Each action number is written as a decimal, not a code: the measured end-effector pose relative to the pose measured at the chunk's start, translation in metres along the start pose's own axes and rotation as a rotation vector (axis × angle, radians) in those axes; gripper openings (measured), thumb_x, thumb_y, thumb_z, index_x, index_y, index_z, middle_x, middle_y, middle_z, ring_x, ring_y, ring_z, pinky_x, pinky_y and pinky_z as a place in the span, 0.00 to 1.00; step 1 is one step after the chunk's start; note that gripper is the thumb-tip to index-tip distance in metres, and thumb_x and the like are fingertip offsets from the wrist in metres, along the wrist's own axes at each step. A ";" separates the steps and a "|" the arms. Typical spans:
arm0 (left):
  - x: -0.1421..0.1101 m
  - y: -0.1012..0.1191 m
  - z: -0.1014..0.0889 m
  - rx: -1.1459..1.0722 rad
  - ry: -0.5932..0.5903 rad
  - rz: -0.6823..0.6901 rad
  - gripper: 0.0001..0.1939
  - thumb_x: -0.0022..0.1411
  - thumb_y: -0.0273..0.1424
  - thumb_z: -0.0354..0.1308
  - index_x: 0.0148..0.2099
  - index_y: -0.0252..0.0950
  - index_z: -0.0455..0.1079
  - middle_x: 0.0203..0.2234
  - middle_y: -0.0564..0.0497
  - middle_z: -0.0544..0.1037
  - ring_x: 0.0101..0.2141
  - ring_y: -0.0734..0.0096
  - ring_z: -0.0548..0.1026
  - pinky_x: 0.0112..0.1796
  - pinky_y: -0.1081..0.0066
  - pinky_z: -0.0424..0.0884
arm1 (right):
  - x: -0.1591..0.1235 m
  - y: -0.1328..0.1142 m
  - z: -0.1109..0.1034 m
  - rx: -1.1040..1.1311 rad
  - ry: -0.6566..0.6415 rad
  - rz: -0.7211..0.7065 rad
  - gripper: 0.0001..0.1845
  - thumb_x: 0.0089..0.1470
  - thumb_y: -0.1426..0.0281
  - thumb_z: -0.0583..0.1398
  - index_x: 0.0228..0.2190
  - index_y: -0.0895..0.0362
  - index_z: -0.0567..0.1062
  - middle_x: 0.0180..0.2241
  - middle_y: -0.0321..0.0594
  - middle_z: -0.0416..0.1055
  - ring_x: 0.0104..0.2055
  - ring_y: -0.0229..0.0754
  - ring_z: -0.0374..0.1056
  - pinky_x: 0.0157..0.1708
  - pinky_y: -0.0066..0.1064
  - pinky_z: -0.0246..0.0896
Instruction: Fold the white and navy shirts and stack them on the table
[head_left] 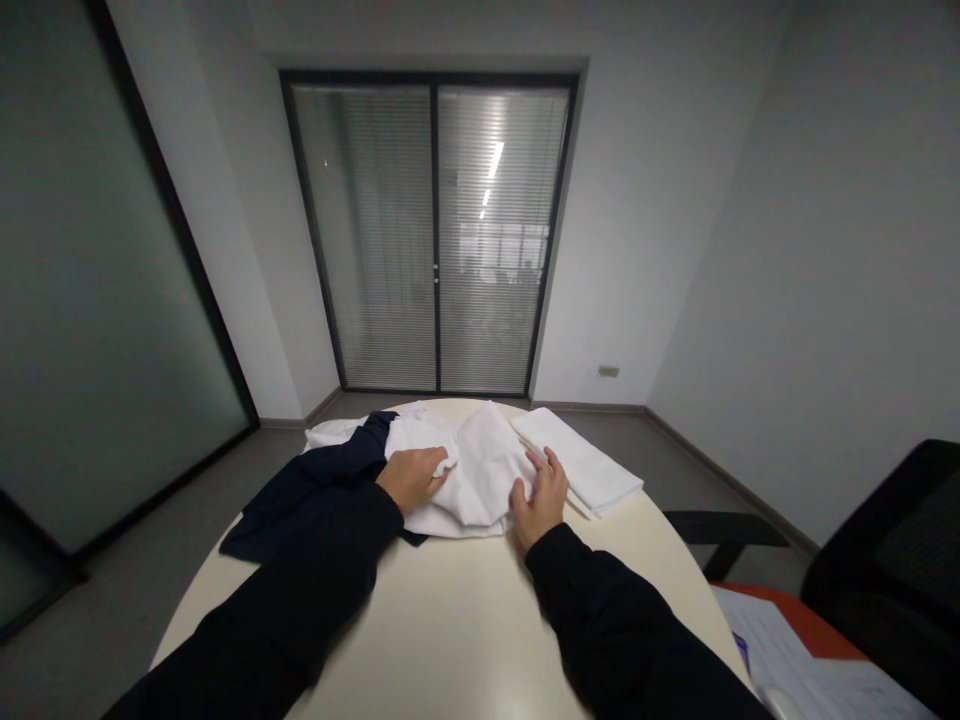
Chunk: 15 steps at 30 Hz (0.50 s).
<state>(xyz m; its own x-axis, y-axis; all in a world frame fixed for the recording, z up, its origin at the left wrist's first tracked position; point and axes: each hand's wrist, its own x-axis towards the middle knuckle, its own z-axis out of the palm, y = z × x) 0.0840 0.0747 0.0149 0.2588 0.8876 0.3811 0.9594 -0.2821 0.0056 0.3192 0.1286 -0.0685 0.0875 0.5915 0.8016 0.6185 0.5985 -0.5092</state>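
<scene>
A crumpled white garment (487,470) lies near the far side of a round cream table (450,620). My left hand (414,478) is closed on its left part, with a bit of the white fabric standing up at the fingers. At the garment's right edge, my right hand (541,500) has its thumb and fingers apart; the fingertips are by the cloth, and I cannot tell how firmly they touch. A dark navy garment (322,485) lies loosely to the left, partly under my left sleeve. To the right sits a flat, folded white cloth (581,460).
An office chair (885,560) with a black armrest (724,528) stands at the right, close to the table. Papers (802,650) lie on its red seat (776,610). Beyond the table are a glass door with blinds (435,240) and grey-white walls.
</scene>
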 end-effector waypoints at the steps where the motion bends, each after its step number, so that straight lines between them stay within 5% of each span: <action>1: 0.001 0.004 -0.003 -0.042 0.064 -0.044 0.11 0.68 0.36 0.49 0.40 0.38 0.71 0.32 0.48 0.79 0.34 0.62 0.78 0.32 0.71 0.65 | 0.001 -0.008 -0.005 -0.064 -0.018 -0.056 0.23 0.55 0.65 0.55 0.52 0.57 0.66 0.59 0.55 0.58 0.60 0.57 0.55 0.55 0.53 0.52; 4: 0.006 0.022 -0.020 -0.282 0.270 -0.081 0.15 0.70 0.39 0.48 0.39 0.37 0.72 0.28 0.50 0.78 0.30 0.67 0.77 0.31 0.73 0.64 | 0.001 -0.029 -0.017 -0.146 -0.105 -0.229 0.27 0.51 0.56 0.61 0.51 0.53 0.69 0.63 0.51 0.53 0.64 0.62 0.49 0.59 0.57 0.44; 7: 0.009 0.046 -0.042 -0.578 0.413 -0.036 0.16 0.69 0.40 0.50 0.38 0.36 0.73 0.26 0.52 0.77 0.26 0.73 0.74 0.30 0.75 0.64 | -0.001 -0.036 -0.020 -0.086 -0.174 -0.333 0.24 0.51 0.57 0.61 0.49 0.52 0.71 0.58 0.47 0.64 0.63 0.60 0.54 0.61 0.57 0.39; 12: 0.008 0.073 -0.071 -0.834 0.425 -0.097 0.15 0.66 0.41 0.53 0.37 0.35 0.73 0.26 0.54 0.76 0.27 0.73 0.72 0.30 0.76 0.66 | 0.011 -0.029 -0.030 0.179 -0.252 -0.102 0.14 0.60 0.67 0.51 0.41 0.53 0.74 0.39 0.43 0.76 0.42 0.48 0.71 0.46 0.40 0.63; 15: 0.005 0.073 -0.075 -0.959 0.264 -0.112 0.14 0.62 0.41 0.56 0.43 0.35 0.70 0.32 0.52 0.77 0.32 0.70 0.74 0.34 0.74 0.69 | 0.027 -0.034 -0.045 0.292 -0.242 0.090 0.12 0.59 0.65 0.52 0.39 0.54 0.74 0.35 0.42 0.76 0.38 0.48 0.71 0.40 0.37 0.65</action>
<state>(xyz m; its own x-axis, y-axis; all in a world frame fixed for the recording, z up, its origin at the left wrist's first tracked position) 0.1467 0.0309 0.0863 0.0274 0.8505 0.5252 0.4507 -0.4795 0.7530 0.3355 0.1002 -0.0161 -0.0774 0.7382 0.6701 0.3657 0.6463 -0.6698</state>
